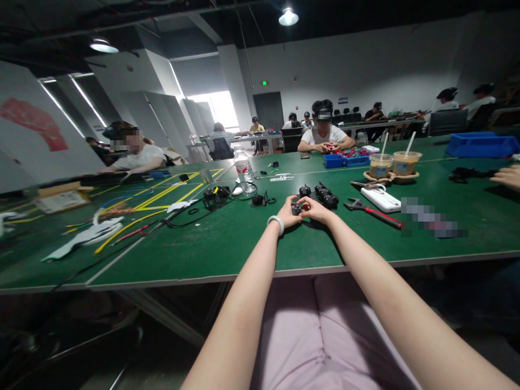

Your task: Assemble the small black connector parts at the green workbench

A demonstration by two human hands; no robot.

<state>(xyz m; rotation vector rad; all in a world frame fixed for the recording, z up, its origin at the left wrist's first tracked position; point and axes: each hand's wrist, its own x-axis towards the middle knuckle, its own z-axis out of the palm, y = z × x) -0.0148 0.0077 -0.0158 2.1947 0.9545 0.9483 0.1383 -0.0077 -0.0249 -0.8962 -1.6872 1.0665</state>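
Observation:
My left hand [288, 214], with a pale bangle on its wrist, has its thumb and fingers curled round one side of a small black part [296, 209]. From the other side my right hand [317, 210] grips the same part, so both hands meet over the green table [239, 244]. Fingers cover much of the part, and its exact kind cannot be made out. Just beyond my right hand sits a cluster of similar black parts [326, 196]. Another black piece [304, 190] stands behind my fingers.
An adjustable wrench [379, 215] with red-black handles and a white power bank [381, 199] lie to the right. Two iced drinks [406, 162] stand behind them. Leftward are a plastic bottle [244, 169], black cables [217, 195] and yellow strips [130, 226]. A co-worker [325, 132] sits opposite.

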